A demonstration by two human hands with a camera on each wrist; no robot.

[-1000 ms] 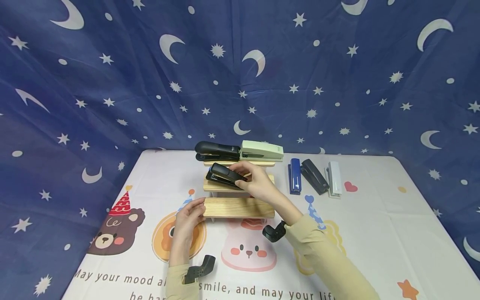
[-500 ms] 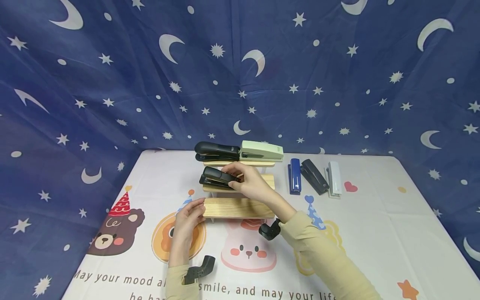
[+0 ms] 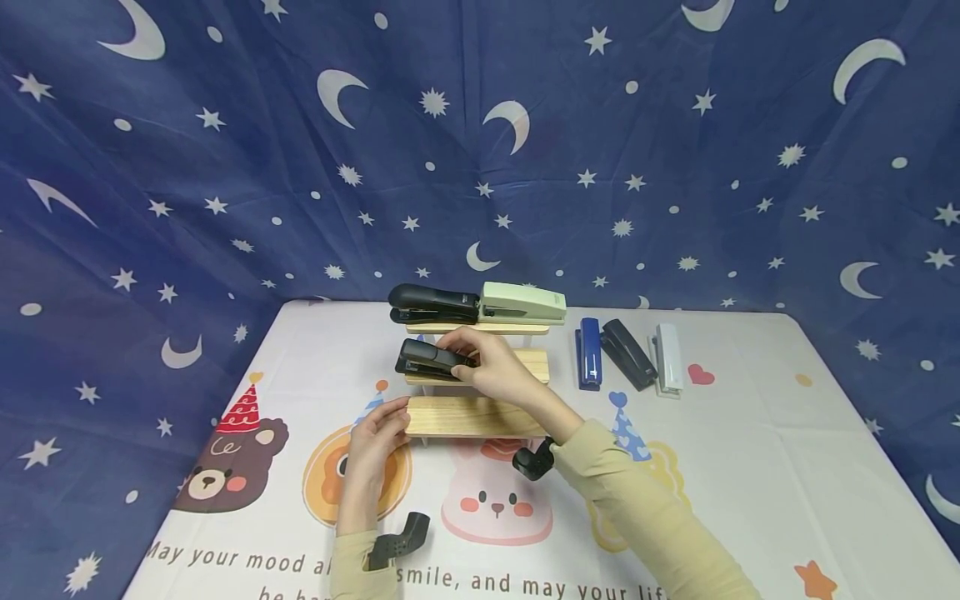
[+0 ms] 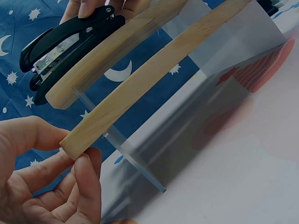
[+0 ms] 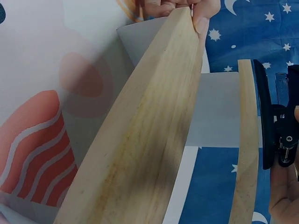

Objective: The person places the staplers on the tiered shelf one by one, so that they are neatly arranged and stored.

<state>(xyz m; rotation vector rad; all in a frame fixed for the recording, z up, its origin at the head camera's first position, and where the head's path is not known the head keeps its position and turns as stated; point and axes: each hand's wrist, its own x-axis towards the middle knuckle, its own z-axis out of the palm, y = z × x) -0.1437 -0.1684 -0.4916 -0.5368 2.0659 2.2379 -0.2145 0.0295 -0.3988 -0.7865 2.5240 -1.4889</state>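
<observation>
In the head view my right hand point(image 3: 495, 368) grips the right end of a black stapler point(image 3: 427, 357), which lies lengthwise along the left part of the stand's middle wooden shelf point(image 3: 536, 367). Its front end sticks out slightly past the shelf's left end, and the left wrist view shows the stapler point(image 4: 70, 44) with its base along the plank. My left hand point(image 3: 377, 437) pinches the left end of the lowest shelf point(image 3: 476, 417) between thumb and fingers, plainly seen in the left wrist view. A larger black stapler point(image 3: 433, 302) and a pale green stapler point(image 3: 523, 302) sit end to end on the top shelf.
Right of the stand, a blue stapler point(image 3: 590, 354), a dark grey stapler point(image 3: 630, 354) and a white stapler point(image 3: 670, 358) lie on the printed white tablecloth point(image 3: 750, 467). Clear side panels point(image 4: 135, 161) support the shelves. A blue star-and-moon curtain point(image 3: 480, 150) hangs behind.
My right hand has moved the black stapler leftward and slightly down along the middle shelf, turning it from slanted to nearly in line with the plank. My left hand has stayed put.
</observation>
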